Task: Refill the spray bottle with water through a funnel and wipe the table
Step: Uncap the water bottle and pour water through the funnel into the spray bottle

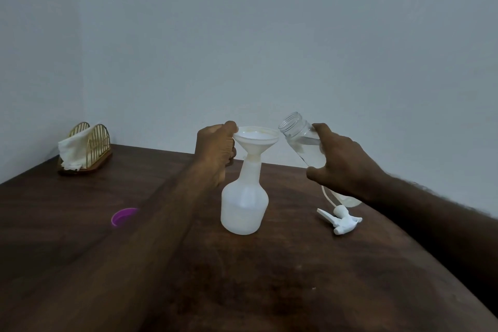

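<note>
Pinching the left rim of the white funnel (256, 140), the left hand (215, 148) has its thumb on top of the rim and its fingers curled beneath. The funnel's stem sits in the neck of the translucent spray bottle (244, 205), which stands upright at the centre of the dark wooden table (269, 277).

At centre right, the right hand (342, 167) is wrapped around a clear bottle (299, 137). The bottle is tilted so that its open mouth points up and left, just beside the funnel's right rim and slightly above it. Water (310, 153) lies inside it, short of the mouth, and no stream is visible. The hand and wrist cover much of the bottle's lower body.

Below the right wrist, the white trigger head (341, 219) lies on its side on the table, near the spray bottle's right side but apart from it. Its thin dip tube (326, 194) runs up behind the hand.

Left of the left forearm rests a purple cap (124, 216), partly hidden by that arm. A gold wire napkin holder (94, 143) with white napkins (71, 151) stands at the table's far left corner, against the grey wall (269, 35).
</note>
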A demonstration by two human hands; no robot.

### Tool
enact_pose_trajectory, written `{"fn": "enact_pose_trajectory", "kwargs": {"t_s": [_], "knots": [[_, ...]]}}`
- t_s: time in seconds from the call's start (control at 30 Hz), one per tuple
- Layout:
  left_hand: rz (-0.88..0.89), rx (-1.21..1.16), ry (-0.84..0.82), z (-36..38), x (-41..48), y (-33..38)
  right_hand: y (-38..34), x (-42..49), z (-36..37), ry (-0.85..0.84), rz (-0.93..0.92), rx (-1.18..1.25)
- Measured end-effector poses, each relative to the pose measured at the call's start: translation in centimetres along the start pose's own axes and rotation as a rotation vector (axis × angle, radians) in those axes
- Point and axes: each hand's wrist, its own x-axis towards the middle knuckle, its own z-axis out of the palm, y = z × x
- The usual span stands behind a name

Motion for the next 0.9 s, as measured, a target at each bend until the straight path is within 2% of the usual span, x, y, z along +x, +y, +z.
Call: {"fn": "enact_pose_trajectory", "kwargs": {"t_s": [0.9], "knots": [[-0.016,-0.122,-0.062,-0.1,0.0,0.3,0.0,1.4,-1.4,-0.073,-0.060,-0.243]]}}
